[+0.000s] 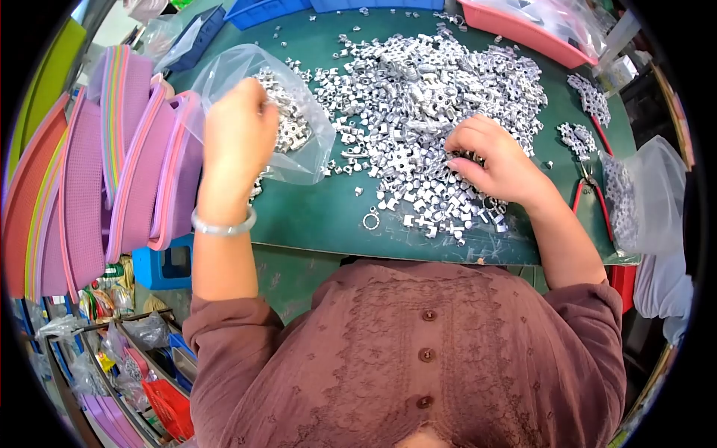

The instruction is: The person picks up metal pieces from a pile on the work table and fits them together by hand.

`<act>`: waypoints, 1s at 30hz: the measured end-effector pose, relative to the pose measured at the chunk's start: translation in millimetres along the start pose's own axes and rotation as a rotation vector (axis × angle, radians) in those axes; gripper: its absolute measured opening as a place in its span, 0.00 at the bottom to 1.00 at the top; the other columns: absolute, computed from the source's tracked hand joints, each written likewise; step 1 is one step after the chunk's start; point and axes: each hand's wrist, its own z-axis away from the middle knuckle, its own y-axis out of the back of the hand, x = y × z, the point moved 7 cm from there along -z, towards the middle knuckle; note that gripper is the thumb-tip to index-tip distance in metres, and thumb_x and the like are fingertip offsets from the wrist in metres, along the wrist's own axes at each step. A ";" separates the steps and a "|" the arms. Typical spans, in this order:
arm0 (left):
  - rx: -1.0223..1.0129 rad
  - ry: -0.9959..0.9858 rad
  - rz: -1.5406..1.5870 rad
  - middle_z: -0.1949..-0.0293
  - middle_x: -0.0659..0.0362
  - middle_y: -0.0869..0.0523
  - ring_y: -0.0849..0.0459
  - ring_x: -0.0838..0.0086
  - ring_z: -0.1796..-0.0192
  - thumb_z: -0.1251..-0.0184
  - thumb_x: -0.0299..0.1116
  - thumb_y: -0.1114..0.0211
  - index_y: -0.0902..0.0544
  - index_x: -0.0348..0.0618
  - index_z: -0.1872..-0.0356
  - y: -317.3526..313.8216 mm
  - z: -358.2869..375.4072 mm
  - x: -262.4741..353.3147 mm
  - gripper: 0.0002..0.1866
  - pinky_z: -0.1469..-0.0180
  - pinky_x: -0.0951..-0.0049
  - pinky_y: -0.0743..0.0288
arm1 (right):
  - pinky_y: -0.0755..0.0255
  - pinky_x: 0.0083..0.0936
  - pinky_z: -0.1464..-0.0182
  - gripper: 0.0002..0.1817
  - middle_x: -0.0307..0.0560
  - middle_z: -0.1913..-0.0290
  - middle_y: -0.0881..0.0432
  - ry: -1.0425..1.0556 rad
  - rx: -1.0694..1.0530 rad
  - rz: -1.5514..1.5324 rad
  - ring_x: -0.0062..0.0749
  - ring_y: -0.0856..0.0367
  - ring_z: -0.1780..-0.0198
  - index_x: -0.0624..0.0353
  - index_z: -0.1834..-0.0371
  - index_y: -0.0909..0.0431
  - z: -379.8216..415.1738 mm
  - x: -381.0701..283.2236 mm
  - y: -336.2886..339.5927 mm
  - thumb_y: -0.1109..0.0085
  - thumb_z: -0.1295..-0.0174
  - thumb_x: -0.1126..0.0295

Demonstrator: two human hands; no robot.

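Note:
A large heap of small silvery metal pieces (pixel 418 82) is spread over the green table. My right hand (pixel 497 160) rests at the heap's near right side, thumb and fingers curled together among the pieces; what they pinch is too small to make out. My left hand (pixel 237 131) is over the left part of a clear plastic bag (pixel 317 153), which holds more of the same pieces. Its fingers are curled inward, and whatever they grip is hidden. Near the table's front edge lies a small metal ring (pixel 371 218).
Purple mesh baskets (pixel 82 187) stand along the left. Red-handled pliers (pixel 590 187), joined metal clusters (pixel 576 139) and a filled plastic bag (pixel 635 201) are on the right. Blue trays (pixel 265 10) and a pink tray (pixel 530 37) line the back. A blue stool (pixel 160 265) stands below.

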 end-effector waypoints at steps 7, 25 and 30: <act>0.191 0.149 1.253 0.71 0.59 0.22 0.25 0.82 0.71 0.44 0.20 0.44 0.25 0.35 0.59 18.8 55.3 50.7 0.10 0.69 0.84 0.30 | 0.32 0.20 0.64 0.08 0.44 0.72 0.24 -0.102 0.097 -0.410 0.27 0.25 0.68 0.63 0.67 0.26 -0.1 -7.6 11.1 0.43 0.50 0.74; -0.491 0.655 1.985 0.65 0.55 0.21 0.20 0.69 0.62 0.41 0.22 0.45 0.33 0.40 0.63 -105.8 96.6 129.9 0.07 0.58 0.74 0.24 | 0.31 0.14 0.67 0.07 0.36 0.73 0.24 -0.413 0.090 -1.097 0.15 0.27 0.71 0.63 0.65 0.25 10.0 20.1 -3.9 0.47 0.44 0.72; -0.506 0.659 1.987 0.64 0.55 0.22 0.20 0.69 0.61 0.42 0.22 0.45 0.32 0.40 0.64 -108.3 97.8 132.5 0.07 0.58 0.73 0.24 | 0.34 0.13 0.70 0.07 0.36 0.76 0.25 -0.428 0.112 -1.110 0.15 0.30 0.74 0.65 0.68 0.25 10.3 20.9 -4.7 0.45 0.45 0.72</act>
